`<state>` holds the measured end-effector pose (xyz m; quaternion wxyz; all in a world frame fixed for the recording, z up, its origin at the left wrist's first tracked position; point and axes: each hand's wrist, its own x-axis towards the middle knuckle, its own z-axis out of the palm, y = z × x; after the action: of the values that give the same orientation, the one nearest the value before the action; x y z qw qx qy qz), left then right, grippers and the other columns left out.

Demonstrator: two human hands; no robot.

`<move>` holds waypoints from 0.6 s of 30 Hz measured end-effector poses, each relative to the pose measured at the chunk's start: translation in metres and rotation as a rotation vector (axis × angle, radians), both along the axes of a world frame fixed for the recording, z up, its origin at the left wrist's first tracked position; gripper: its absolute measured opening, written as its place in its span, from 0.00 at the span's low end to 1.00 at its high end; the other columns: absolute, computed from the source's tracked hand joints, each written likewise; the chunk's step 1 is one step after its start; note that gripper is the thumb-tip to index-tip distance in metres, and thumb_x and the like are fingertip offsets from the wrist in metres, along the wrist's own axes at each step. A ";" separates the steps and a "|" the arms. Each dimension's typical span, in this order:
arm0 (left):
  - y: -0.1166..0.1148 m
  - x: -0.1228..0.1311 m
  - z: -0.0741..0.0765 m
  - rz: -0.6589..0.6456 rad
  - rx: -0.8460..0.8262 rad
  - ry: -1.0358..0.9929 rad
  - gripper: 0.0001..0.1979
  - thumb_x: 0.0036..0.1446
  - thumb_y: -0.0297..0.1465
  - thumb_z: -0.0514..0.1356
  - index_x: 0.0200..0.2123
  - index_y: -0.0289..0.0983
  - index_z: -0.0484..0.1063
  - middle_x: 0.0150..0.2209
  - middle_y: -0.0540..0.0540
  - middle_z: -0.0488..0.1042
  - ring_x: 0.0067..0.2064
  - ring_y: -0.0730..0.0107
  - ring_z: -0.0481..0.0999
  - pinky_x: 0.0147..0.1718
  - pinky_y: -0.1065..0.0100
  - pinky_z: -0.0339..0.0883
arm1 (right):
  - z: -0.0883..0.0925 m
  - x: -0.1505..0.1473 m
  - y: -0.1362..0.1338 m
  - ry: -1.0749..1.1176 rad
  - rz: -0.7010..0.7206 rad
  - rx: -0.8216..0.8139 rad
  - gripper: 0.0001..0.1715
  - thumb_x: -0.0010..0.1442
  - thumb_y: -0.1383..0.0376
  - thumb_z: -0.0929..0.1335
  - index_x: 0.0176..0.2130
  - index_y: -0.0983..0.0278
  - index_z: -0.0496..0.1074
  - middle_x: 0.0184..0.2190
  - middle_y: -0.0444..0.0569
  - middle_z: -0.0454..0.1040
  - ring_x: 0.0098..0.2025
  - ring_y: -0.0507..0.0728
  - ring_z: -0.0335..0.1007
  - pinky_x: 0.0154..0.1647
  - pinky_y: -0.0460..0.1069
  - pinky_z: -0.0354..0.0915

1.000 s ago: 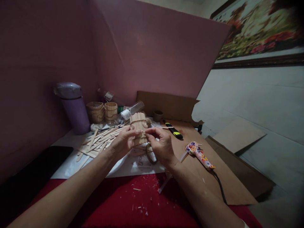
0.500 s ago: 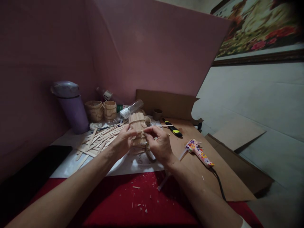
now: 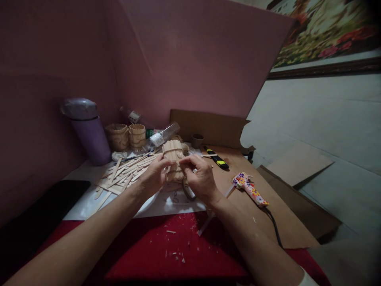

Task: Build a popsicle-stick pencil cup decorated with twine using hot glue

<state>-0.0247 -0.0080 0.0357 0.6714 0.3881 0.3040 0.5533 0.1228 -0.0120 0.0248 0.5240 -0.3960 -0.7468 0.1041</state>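
A small cup made of wooden sticks [image 3: 173, 147], with twine around it, is held over the white paper. My left hand [image 3: 155, 174] grips its left side, fingers wrapped against it. On its right side my right hand [image 3: 200, 178] has thumb and index finger pinched together at the front of the cup; whatever tiny piece they hold is too small to make out. Just below the right hand lies a roll of tape [image 3: 188, 191]. Left of the cup is a pile of loose wooden sticks [image 3: 122, 178].
Two stick cups [image 3: 137, 136], a plastic bottle [image 3: 163, 135] and a purple container [image 3: 92, 139] stand or lie behind. A yellow-black cutter [image 3: 218, 159] and flowered glue gun [image 3: 251, 190] lie on cardboard [image 3: 274, 218] at right. Scraps dot the red cloth [image 3: 149, 254].
The camera view has shifted slightly. Both hands stay at the cup, with only a small movement of the fingers.
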 end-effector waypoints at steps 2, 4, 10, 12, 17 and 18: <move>0.000 0.000 0.000 -0.001 -0.013 -0.009 0.17 0.45 0.24 0.64 0.42 0.34 0.73 0.36 0.44 0.78 0.36 0.65 0.77 0.33 0.65 0.75 | 0.000 0.001 0.000 -0.006 0.001 0.005 0.10 0.60 0.72 0.66 0.31 0.61 0.74 0.30 0.46 0.74 0.34 0.55 0.69 0.38 0.49 0.64; 0.000 0.000 0.000 0.008 -0.016 -0.018 0.18 0.44 0.23 0.65 0.42 0.34 0.72 0.36 0.45 0.78 0.36 0.65 0.77 0.33 0.64 0.75 | 0.000 0.001 0.000 -0.009 -0.001 0.007 0.10 0.59 0.73 0.65 0.31 0.61 0.75 0.30 0.46 0.74 0.34 0.55 0.69 0.38 0.49 0.64; 0.002 0.003 -0.002 0.052 -0.039 -0.011 0.23 0.40 0.22 0.68 0.44 0.33 0.72 0.38 0.43 0.79 0.36 0.63 0.79 0.31 0.65 0.76 | -0.001 0.000 0.000 0.023 0.023 -0.015 0.11 0.58 0.72 0.66 0.32 0.61 0.76 0.32 0.47 0.76 0.36 0.55 0.71 0.38 0.49 0.65; 0.003 0.002 -0.003 0.065 -0.049 -0.008 0.22 0.40 0.22 0.68 0.43 0.33 0.72 0.36 0.44 0.79 0.34 0.65 0.78 0.29 0.65 0.76 | -0.002 0.001 0.002 0.076 0.037 -0.058 0.10 0.60 0.70 0.65 0.34 0.61 0.77 0.33 0.48 0.78 0.37 0.56 0.73 0.39 0.50 0.66; 0.005 0.000 -0.005 0.031 -0.028 -0.015 0.20 0.42 0.22 0.66 0.43 0.33 0.73 0.36 0.44 0.79 0.34 0.64 0.78 0.31 0.63 0.77 | -0.003 0.002 0.007 0.197 0.048 -0.182 0.09 0.62 0.67 0.65 0.37 0.62 0.76 0.29 0.46 0.76 0.31 0.55 0.72 0.34 0.49 0.65; 0.005 0.000 -0.006 0.031 -0.030 -0.019 0.19 0.42 0.22 0.66 0.42 0.33 0.73 0.35 0.44 0.79 0.34 0.65 0.78 0.30 0.64 0.77 | -0.003 0.002 0.007 0.191 0.044 -0.171 0.08 0.61 0.67 0.66 0.36 0.62 0.76 0.29 0.47 0.76 0.32 0.55 0.72 0.34 0.49 0.65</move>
<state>-0.0249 -0.0025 0.0298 0.6714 0.3681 0.3119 0.5625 0.1249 -0.0053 0.0223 0.5545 -0.4113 -0.6904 0.2161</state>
